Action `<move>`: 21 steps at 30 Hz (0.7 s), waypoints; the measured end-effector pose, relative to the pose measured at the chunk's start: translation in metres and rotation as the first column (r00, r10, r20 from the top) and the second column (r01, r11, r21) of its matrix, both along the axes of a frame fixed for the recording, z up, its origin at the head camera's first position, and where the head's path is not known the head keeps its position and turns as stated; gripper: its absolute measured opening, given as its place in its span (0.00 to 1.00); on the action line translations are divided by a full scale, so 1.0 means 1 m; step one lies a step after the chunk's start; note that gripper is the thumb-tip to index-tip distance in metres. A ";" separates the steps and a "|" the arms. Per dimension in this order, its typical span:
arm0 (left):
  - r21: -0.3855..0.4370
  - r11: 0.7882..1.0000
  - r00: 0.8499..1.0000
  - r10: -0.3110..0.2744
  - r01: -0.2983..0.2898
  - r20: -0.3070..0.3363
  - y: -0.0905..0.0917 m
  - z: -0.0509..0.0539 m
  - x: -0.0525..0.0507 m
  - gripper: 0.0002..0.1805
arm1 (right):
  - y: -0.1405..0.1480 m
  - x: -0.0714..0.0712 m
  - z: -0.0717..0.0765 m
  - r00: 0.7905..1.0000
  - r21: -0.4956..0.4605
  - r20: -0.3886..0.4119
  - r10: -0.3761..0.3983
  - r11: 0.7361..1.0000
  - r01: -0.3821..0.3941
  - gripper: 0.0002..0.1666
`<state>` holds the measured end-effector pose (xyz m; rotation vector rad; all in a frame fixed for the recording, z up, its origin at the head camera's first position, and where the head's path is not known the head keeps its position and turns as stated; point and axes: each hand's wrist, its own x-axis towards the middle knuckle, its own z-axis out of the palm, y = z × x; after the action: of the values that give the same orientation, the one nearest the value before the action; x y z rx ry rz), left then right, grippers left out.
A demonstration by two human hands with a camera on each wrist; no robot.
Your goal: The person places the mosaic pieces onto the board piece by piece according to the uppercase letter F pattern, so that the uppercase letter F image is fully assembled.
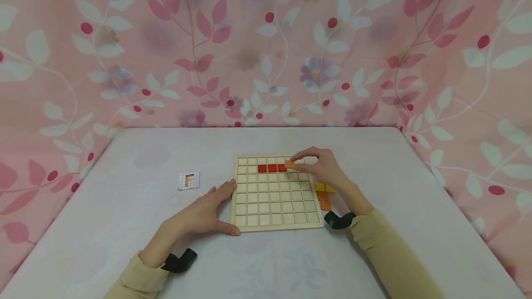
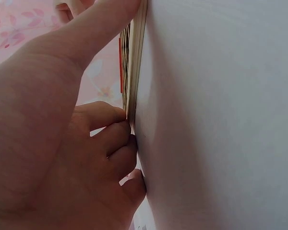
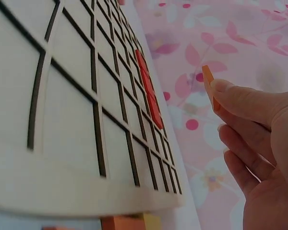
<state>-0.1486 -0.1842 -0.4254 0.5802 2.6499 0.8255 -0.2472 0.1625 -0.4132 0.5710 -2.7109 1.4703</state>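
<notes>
A wooden grid board (image 1: 275,206) lies flat on the table. Three red square tiles (image 1: 272,168) sit side by side in its second row from the far side. Between thumb and fingertips, my right hand (image 1: 326,170) pinches an orange square tile (image 3: 209,86), held up above the board at the right end of the red row. My left hand (image 1: 203,211) rests at the board's left side, fingers along the left edge and thumb at the near left corner. In the left wrist view, its fingertips (image 2: 120,115) touch the board's rim.
Several loose yellow tiles (image 1: 320,187) and orange tiles (image 1: 325,205) lie against the board's right edge, below the right forearm. A small printed grid card (image 1: 189,180) with a coloured pattern lies left of the board. Floral cloth (image 1: 266,59) hangs behind the table.
</notes>
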 end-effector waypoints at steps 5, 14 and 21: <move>0.000 1.000 1.000 -0.001 0.001 -0.001 -0.001 0.000 0.000 0.69 | -0.022 0.000 0.002 1.000 -0.043 0.011 0.023 0.999 -0.023 0.11; -0.004 1.000 1.000 0.006 -0.006 0.005 -0.001 0.000 0.000 0.69 | -0.051 0.000 0.005 1.000 -0.076 0.014 0.026 0.997 -0.025 0.10; -0.008 1.000 1.000 0.004 -0.004 0.001 -0.001 -0.004 -0.001 0.70 | -0.062 0.004 -0.003 0.999 -0.075 0.029 0.016 0.997 -0.014 0.12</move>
<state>-0.1501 -0.1852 -0.4290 0.5722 2.6532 0.8163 -0.2434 0.1010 -0.4157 0.5725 -2.6651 1.5888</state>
